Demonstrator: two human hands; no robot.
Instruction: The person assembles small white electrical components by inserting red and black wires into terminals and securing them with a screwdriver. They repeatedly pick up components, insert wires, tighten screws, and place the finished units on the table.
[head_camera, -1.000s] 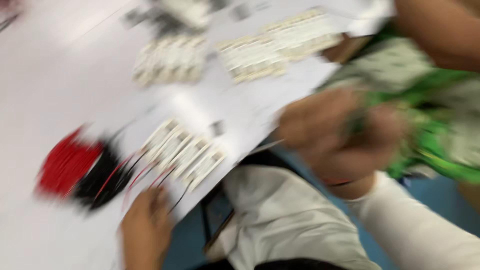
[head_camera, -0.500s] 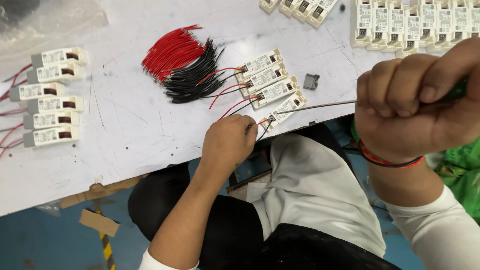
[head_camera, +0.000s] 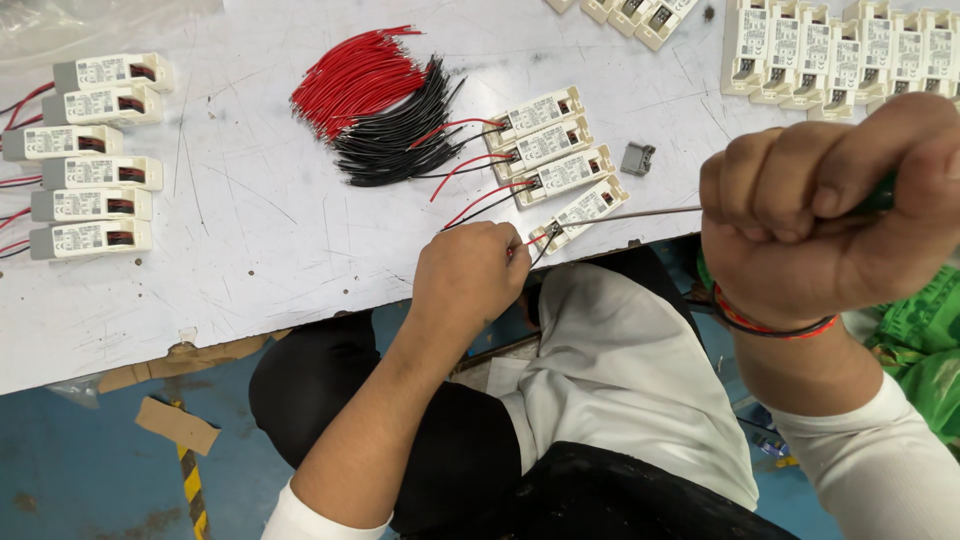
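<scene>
White bench (head_camera: 250, 250) under you: your left hand (head_camera: 470, 275) pinches wires (head_camera: 520, 243) at the nearest module (head_camera: 582, 210); your right hand (head_camera: 830, 215) fists a screwdriver (head_camera: 640, 212); loose red and black wires (head_camera: 385, 105) lie beyond.

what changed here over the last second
The view swung from a blur to steady over the table. The left hand moved from the edge up to the nearest white module's wires. The right hand stayed fisted on the screwdriver.

White rectangular labels (head_camera: 101, 72) top the pale modules; a crinkled, perhaps plastic, green bag (head_camera: 925, 335) lies right.
</scene>
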